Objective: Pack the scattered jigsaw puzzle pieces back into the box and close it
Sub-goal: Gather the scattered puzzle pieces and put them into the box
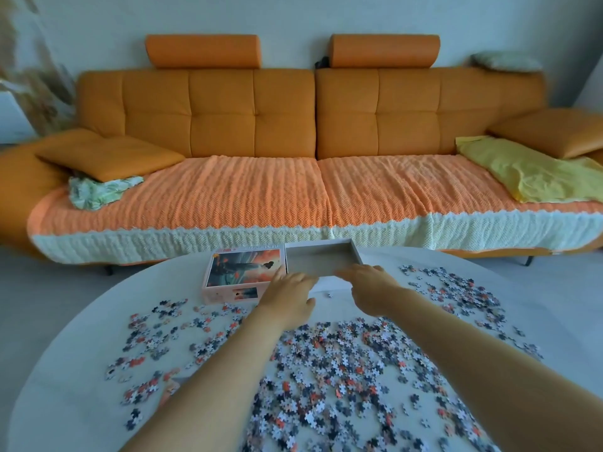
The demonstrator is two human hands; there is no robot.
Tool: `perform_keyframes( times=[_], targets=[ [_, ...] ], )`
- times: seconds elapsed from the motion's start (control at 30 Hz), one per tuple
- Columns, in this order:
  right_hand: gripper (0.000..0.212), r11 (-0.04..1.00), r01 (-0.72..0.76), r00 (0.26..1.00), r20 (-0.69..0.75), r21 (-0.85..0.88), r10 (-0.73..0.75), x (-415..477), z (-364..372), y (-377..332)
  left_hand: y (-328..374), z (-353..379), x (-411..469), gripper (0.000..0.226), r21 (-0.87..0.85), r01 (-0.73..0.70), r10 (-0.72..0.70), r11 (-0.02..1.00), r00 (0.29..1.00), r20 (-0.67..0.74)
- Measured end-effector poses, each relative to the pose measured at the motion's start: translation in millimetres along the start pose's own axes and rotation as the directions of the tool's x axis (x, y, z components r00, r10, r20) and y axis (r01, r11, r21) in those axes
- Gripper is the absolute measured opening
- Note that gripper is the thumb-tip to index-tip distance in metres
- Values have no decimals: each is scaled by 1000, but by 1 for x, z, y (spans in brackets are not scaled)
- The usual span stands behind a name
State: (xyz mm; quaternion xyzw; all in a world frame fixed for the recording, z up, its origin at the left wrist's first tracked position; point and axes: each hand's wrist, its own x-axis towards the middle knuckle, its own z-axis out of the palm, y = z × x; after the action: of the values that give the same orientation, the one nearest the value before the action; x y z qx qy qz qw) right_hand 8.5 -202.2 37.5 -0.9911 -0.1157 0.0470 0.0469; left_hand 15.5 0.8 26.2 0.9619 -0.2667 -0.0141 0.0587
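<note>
At far edge of round table (81,370): open box tray (321,260), bare grey floor showing, picture lid (244,271) flat against its left side. Just at tray's near wall: left hand (288,293) and right hand (372,288), fingers stretched nearly straight, nothing gripped; contact with wall not discernible. Nearer the wearer: jigsaw pieces (342,370) in a thick spread beneath both forearms, thinner scatters left and right, one stray piece (329,294) on the table between the hands.
</note>
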Motion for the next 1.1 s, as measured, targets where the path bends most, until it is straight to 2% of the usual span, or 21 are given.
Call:
perform_keyframes(
  times=[0.17,0.3,0.57,0.63,0.7,0.73,0.83,0.97,1.03,1.1],
  targets=[
    [60,997,-13,997,-80,78,19,-19,9,1,10,5,-14,41,-27,-50,48,998,995,-91],
    [62,988,-18,998,-62,156,28,-45,13,-7,22,2,-37,42,-118,-34,24,992,996,-85],
    [59,993,25,998,-53,115,-19,-93,17,-27,39,10,-86,35,-61,-61,48,996,980,-195],
    [59,996,47,988,-150,76,-35,-100,20,-29,40,17,-93,35,-22,-80,71,997,959,-274],
    [50,995,80,961,-268,52,-63,-106,19,-30,45,24,-96,31,-28,-112,95,993,934,-344],
    [43,994,100,957,-277,53,-82,-110,18,-32,48,27,-97,29,-47,-133,108,990,928,-356],
    [35,986,145,982,-132,77,-134,-117,17,-37,56,39,-96,34,-92,-153,123,984,954,-274],
    [45,988,149,987,-50,-28,-150,-120,38,-41,60,55,-91,47,-83,-124,109,989,980,-168],
    [43,991,125,992,-30,-44,-126,-119,48,-41,60,60,-89,43,-95,-121,101,988,977,-186],
    [39,995,98,995,-29,21,-98,-117,51,-39,59,63,-88,37,-157,-117,80,981,972,-220]
  ],
)
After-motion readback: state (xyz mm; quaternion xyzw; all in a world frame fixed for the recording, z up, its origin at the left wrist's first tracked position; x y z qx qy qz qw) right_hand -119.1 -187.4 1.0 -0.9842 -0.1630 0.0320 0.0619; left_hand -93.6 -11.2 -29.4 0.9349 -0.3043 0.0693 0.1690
